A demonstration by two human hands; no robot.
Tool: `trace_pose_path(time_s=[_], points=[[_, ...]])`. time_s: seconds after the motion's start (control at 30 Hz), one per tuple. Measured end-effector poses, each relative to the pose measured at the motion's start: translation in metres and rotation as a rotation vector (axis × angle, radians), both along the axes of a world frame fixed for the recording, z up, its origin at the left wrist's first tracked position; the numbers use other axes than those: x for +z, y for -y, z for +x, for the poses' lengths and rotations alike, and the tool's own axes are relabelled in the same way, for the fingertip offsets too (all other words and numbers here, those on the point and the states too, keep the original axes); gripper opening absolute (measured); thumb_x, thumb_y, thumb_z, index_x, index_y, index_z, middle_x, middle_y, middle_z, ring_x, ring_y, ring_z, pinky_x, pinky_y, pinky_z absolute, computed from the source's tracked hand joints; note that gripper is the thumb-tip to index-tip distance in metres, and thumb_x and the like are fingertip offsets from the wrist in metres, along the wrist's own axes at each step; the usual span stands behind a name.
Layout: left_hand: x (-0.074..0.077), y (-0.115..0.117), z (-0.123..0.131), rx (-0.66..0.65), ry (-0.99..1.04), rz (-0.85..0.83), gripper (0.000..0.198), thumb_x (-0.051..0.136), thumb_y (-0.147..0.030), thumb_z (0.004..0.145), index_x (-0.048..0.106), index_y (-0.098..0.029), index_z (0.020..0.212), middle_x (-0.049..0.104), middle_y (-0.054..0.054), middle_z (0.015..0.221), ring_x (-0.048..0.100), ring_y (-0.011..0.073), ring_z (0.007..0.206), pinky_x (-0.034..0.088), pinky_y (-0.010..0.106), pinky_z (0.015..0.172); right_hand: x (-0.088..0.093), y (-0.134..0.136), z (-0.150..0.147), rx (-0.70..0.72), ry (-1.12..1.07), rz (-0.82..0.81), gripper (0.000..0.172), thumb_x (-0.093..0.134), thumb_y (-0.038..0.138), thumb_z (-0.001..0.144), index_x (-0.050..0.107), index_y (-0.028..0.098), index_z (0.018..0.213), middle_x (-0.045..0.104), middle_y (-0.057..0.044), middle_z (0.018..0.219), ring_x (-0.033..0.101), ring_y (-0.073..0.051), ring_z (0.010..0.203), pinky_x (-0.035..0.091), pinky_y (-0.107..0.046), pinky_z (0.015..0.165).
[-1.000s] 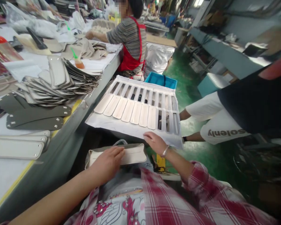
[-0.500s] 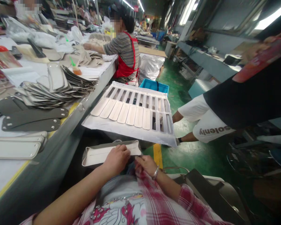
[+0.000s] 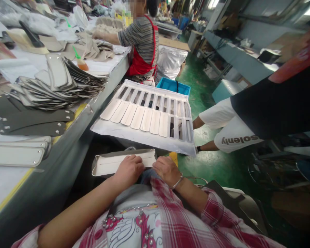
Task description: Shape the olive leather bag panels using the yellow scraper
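Note:
A long cream leather panel (image 3: 111,163) with a grey edge lies across my lap. My left hand (image 3: 128,170) grips its right part, fingers curled over the top edge. My right hand (image 3: 166,169), a bracelet on the wrist, is closed at the panel's right end, fingers bent onto it. Just beyond my hands a white slotted rack (image 3: 147,117) carries several cream strips laid side by side.
The worktable (image 3: 74,117) on my left holds a heap of grey-edged panels (image 3: 54,86), dark grey pieces (image 3: 33,122) and cream panels (image 3: 15,155). A person in a red apron (image 3: 142,44) works farther along. Another person in white shorts (image 3: 235,127) bends at right. A blue bin (image 3: 173,86) sits behind the rack.
My right hand has left the rack's near edge and come down to the panel's right end beside my left hand. The panel stays on my lap.

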State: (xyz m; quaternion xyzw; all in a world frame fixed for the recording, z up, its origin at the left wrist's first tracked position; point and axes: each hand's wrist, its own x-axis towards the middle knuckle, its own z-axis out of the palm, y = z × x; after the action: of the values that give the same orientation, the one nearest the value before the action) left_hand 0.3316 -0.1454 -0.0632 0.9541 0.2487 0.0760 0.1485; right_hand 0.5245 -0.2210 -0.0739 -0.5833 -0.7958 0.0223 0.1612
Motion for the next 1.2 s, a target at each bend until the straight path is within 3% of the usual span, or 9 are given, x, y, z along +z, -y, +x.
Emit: trace_pose_path(time_s=[0.17, 0.37, 0.47, 0.53, 0.63, 0.73, 0.9, 1.1, 1.2], points=[[0.003, 0.003, 0.003, 0.039, -0.004, -0.006, 0.022, 0.045, -0.023, 0.087, 0.061, -0.019, 0.073, 0.059, 0.002, 0.083, 0.048, 0.0179, 0.080, 0.033, 0.032, 0.070, 0.002, -0.004, -0.001, 0.054, 0.097, 0.016, 0.026, 0.046, 0.026, 0.088, 0.058, 0.017, 0.067, 0.052, -0.003, 0.068, 0.041, -0.014, 0.070, 0.024, -0.031, 0.065], [0.004, 0.007, 0.009, 0.113, -0.028, 0.033, 0.020, 0.044, -0.022, 0.086, 0.058, -0.019, 0.072, 0.058, 0.003, 0.082, 0.048, 0.0196, 0.080, 0.030, 0.036, 0.071, -0.001, 0.001, -0.010, -0.071, 0.055, 0.018, 0.024, 0.046, 0.029, 0.087, 0.058, 0.018, 0.070, 0.052, -0.003, 0.071, 0.044, -0.015, 0.071, 0.027, -0.031, 0.067], [0.003, 0.009, 0.013, 0.191, -0.027, 0.035, 0.018, 0.044, -0.021, 0.085, 0.058, -0.019, 0.073, 0.057, 0.004, 0.084, 0.049, 0.0201, 0.082, 0.030, 0.036, 0.071, -0.011, 0.005, -0.016, -0.259, -0.121, -0.005, 0.017, 0.051, 0.030, 0.084, 0.058, 0.017, 0.092, 0.055, -0.004, 0.081, 0.047, -0.016, 0.073, 0.033, -0.029, 0.067], [0.004, 0.009, 0.016, 0.239, -0.044, 0.023, 0.016, 0.046, -0.022, 0.083, 0.059, -0.020, 0.073, 0.057, 0.004, 0.086, 0.050, 0.0207, 0.083, 0.030, 0.035, 0.069, -0.017, 0.007, -0.018, -0.451, -0.250, -0.020, 0.035, 0.058, 0.032, 0.078, 0.052, 0.014, 0.107, 0.056, -0.006, 0.087, 0.049, -0.016, 0.072, 0.036, -0.027, 0.065], [0.006, 0.004, 0.018, 0.256, -0.095, -0.031, 0.013, 0.049, -0.024, 0.079, 0.058, -0.020, 0.071, 0.058, 0.004, 0.084, 0.052, 0.0215, 0.082, 0.030, 0.034, 0.064, -0.023, 0.006, -0.019, -0.641, -0.412, -0.174, 0.035, 0.064, 0.041, 0.069, 0.055, 0.013, 0.089, 0.055, -0.002, 0.069, 0.049, -0.014, 0.060, 0.037, -0.026, 0.056], [0.009, -0.004, 0.018, 0.243, -0.136, -0.109, 0.012, 0.050, -0.025, 0.078, 0.058, -0.020, 0.070, 0.060, 0.003, 0.079, 0.054, 0.0208, 0.079, 0.031, 0.032, 0.062, -0.025, 0.004, -0.022, -0.648, -0.660, -0.500, 0.038, 0.054, 0.050, 0.075, 0.049, 0.017, 0.057, 0.046, 0.002, 0.047, 0.045, -0.011, 0.043, 0.033, -0.023, 0.044], [0.013, -0.007, 0.021, 0.228, -0.171, -0.131, 0.014, 0.048, -0.025, 0.079, 0.059, -0.020, 0.071, 0.062, 0.004, 0.080, 0.055, 0.0214, 0.081, 0.033, 0.032, 0.063, -0.027, 0.002, -0.039, -0.754, -1.295, -0.972, 0.049, 0.033, 0.052, 0.086, 0.051, 0.014, 0.061, 0.054, -0.002, 0.044, 0.044, -0.010, 0.028, 0.028, -0.021, 0.029], [0.015, -0.008, 0.020, 0.218, -0.162, -0.133, 0.012, 0.050, -0.023, 0.078, 0.059, -0.019, 0.071, 0.063, 0.005, 0.080, 0.057, 0.0235, 0.081, 0.035, 0.033, 0.064, -0.030, -0.003, -0.052, -0.806, -1.664, -0.997, 0.044, 0.035, 0.044, 0.090, 0.054, 0.010, 0.070, 0.058, -0.003, 0.049, 0.043, -0.009, 0.026, 0.025, -0.018, 0.024], [0.015, -0.011, 0.003, 0.226, -0.098, -0.193, 0.014, 0.055, -0.022, 0.077, 0.059, -0.019, 0.090, 0.063, 0.004, 0.081, 0.056, 0.0210, 0.080, 0.037, 0.031, 0.066, -0.030, -0.003, -0.055, -0.821, -1.696, -0.954, 0.041, 0.038, 0.043, 0.089, 0.054, 0.010, 0.072, 0.059, -0.003, 0.051, 0.044, -0.008, 0.027, 0.028, -0.017, 0.025]])
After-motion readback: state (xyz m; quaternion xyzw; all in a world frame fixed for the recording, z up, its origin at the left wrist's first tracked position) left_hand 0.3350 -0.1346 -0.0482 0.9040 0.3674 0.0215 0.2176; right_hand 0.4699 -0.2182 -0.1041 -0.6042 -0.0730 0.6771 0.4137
